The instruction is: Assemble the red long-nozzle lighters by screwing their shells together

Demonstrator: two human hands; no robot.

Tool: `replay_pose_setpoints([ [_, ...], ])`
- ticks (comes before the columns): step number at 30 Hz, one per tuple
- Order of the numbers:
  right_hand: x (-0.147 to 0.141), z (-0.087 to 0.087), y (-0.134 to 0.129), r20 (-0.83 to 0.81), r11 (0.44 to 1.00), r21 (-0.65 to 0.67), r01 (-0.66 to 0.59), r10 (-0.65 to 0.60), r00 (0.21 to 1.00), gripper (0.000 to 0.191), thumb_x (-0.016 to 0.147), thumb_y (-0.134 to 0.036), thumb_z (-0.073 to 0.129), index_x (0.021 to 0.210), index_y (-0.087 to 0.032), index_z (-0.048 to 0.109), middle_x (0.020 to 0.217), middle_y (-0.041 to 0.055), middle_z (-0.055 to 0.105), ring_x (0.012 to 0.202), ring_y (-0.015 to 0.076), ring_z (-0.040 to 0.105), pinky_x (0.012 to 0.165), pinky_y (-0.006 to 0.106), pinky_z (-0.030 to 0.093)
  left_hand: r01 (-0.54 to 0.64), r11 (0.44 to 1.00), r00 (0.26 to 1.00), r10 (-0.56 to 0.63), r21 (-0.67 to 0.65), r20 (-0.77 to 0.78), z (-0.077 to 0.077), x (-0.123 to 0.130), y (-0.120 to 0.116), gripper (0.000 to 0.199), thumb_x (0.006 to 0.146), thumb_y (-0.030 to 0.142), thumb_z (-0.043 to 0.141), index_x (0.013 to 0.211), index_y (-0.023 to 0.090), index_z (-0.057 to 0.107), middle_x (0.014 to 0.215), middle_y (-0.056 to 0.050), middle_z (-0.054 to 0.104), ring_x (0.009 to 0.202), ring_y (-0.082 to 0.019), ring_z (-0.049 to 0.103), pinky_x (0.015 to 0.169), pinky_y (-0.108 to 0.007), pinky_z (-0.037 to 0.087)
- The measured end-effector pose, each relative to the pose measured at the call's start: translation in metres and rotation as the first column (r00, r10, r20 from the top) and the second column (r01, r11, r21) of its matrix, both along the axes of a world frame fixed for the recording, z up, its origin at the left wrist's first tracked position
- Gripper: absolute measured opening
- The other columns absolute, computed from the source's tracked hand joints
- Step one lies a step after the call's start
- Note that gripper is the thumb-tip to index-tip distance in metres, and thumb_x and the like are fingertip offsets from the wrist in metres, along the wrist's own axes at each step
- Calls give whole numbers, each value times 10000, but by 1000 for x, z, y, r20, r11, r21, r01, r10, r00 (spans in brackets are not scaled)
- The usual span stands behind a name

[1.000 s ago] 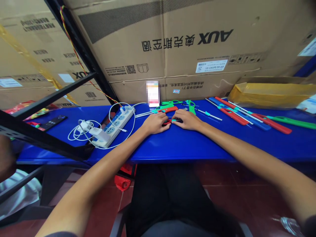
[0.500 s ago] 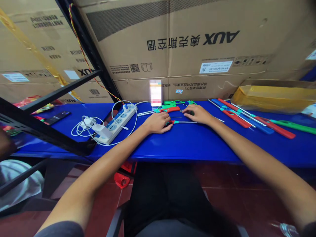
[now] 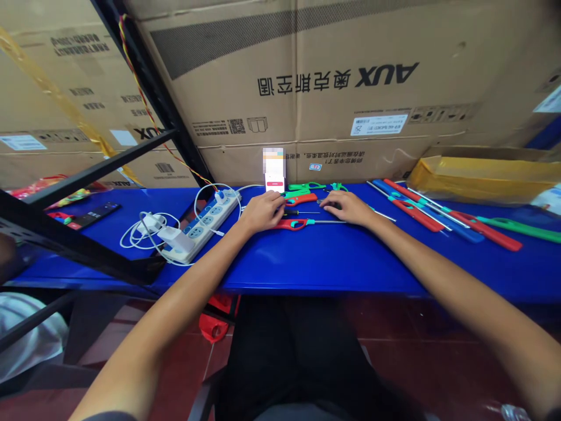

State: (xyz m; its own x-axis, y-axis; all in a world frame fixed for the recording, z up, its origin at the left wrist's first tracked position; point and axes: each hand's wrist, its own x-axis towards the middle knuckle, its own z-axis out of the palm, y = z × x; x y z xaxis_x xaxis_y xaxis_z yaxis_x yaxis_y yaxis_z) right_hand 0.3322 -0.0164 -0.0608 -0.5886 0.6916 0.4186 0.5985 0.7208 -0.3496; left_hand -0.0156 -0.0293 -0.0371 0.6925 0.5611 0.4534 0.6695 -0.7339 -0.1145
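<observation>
My left hand (image 3: 264, 211) lies low over the table, below the phone (image 3: 274, 182), its thumb apart from the fingers and no held thing showing. Beside it are a red long-necked lighter (image 3: 293, 224) with a metal rod and a small black-and-yellow screwdriver (image 3: 291, 213). An orange-red lighter body (image 3: 302, 199) lies just past its fingertips. My right hand (image 3: 349, 208) rests over the rod's far end, its fingers curled together; what they hold, if anything, is too small to make out. Green plastic lighter parts (image 3: 307, 186) lie behind the hands.
Several red, blue and green lighters (image 3: 421, 210) lie at the right, in front of a yellow-taped carton (image 3: 473, 175). A white power strip (image 3: 205, 219) with plugs and cables stands left of my hand, near a black rack post (image 3: 175, 117). Large cartons (image 3: 307, 99) rise behind the table.
My left hand has shifted left and slightly away, off the red lighter's guard, uncovering the screwdriver's handle. My right hand stays nearly in place. A red button now shows on the phone.
</observation>
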Motion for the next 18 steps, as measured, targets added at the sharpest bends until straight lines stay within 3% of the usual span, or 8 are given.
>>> replay_pose_setpoints([
  [6, -16, 7, -14, 23, 996, 86, -38, 36, 999, 220, 1071, -372, 664, 1089, -255, 850, 1077, 118, 805, 1077, 305, 734, 1006, 480, 564, 147, 989, 989, -148, -24, -17, 0, 10, -3, 303, 1130, 257, 492, 1154, 165, 780, 1074, -141, 752, 1014, -286, 697, 862, -418, 564],
  [10, -28, 13, -20, 84, 998, -22, -66, 67, 994, 175, 1054, -344, 703, 1091, -267, 856, 1083, 87, 820, 987, 263, 736, 929, 416, 558, 277, 957, 960, -279, -88, -11, -1, 11, -3, 278, 1129, 286, 528, 1089, 182, 782, 1039, -115, 777, 987, -270, 714, 889, -414, 573],
  [18, -50, 38, -8, 336, 986, -166, -10, 66, 940, 152, 988, -276, 756, 1068, -263, 884, 1043, 67, 868, 904, 250, 757, 805, 381, 512, 245, 963, 969, -245, -112, 14, 0, 7, -2, 281, 1102, 339, 563, 1097, 178, 793, 1004, -108, 788, 949, -273, 719, 854, -419, 579],
])
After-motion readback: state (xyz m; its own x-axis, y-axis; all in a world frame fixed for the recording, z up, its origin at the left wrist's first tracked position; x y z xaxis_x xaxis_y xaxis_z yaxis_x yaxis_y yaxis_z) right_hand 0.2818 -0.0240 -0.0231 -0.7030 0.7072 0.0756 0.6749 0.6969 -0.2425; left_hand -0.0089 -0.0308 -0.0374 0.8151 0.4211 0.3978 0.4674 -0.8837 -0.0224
